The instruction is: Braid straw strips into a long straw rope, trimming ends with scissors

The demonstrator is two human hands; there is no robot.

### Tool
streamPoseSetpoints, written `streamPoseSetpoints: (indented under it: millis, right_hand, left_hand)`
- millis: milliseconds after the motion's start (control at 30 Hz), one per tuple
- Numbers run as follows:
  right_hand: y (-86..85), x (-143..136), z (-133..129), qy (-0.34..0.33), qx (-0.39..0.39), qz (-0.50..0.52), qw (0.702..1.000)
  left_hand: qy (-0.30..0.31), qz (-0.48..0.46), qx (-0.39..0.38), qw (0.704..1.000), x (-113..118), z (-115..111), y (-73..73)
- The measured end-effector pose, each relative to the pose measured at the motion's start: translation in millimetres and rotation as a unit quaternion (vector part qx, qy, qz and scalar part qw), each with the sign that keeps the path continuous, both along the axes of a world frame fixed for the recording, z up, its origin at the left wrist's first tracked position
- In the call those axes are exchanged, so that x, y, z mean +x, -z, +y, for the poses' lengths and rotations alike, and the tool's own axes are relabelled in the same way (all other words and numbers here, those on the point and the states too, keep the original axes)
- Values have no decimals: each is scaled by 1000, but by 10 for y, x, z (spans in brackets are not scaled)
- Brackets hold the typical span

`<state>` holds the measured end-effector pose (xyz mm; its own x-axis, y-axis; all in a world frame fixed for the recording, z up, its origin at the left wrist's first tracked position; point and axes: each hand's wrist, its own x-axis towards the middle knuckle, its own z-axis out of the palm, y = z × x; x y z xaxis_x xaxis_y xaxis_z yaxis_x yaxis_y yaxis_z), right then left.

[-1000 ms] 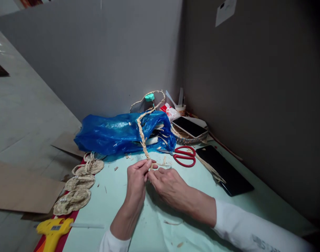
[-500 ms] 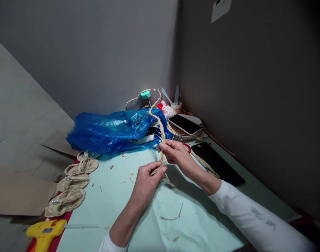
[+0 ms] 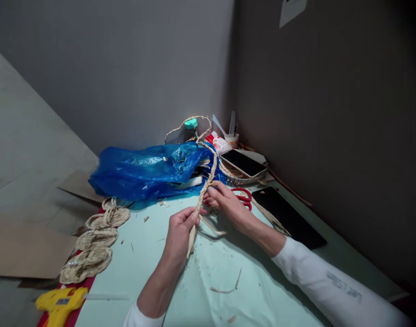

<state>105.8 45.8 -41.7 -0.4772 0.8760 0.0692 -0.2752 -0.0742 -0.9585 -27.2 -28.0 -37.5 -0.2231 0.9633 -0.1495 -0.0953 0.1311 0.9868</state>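
I see left hand [image 3: 179, 227] pinching straw braid [image 3: 213, 170] over bench [image 3: 142, 254]; right hand [image 3: 228, 203] touches higher, can't tell if gripping. Braiding step, I judge; next needs loose strand [image 3: 213, 230] crossed, tension held.

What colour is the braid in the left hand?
Pale straw; the braid shows best in the head view.

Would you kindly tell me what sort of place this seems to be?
Probably a small handicraft workspace: the left hand and right hand hold a straw-coloured braid, woven pieces lie in a row along one side of the table, and a yellow glue gun is nearby.
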Motion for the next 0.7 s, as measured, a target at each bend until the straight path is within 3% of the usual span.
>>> streamPoseSetpoints:
  millis: [67,133,267,400,467,567,700]
  right_hand:
    - [-14,-7,-82,-75,49,-57,994]
    - [-21,-29,-164,-107,88,-111,984]
    - [-42,-67,-239,-69,88,-126,986]
    - [-46,-59,-200,-72,93,-122,986]
    - [-24,-52,-177,-41,125,-127,983]
    - [22,-54,-172,1,153,-142,978]
    - [40,-70,-217,22,161,-162,973]
  left_hand:
    - [-4,-7,18,1000,-34,15,-20]
    - [-6,7,50,999,-49,18,-41]
    - [-22,38,85,995,-58,-12,-81]
    - [6,90,94,991,-75,-73,-130]
    - [-2,197,102,975,-82,-103,-154]
    - [-40,367,119,922,-80,-128,-175]
    - [-98,435,151,882,-49,-132,-151]
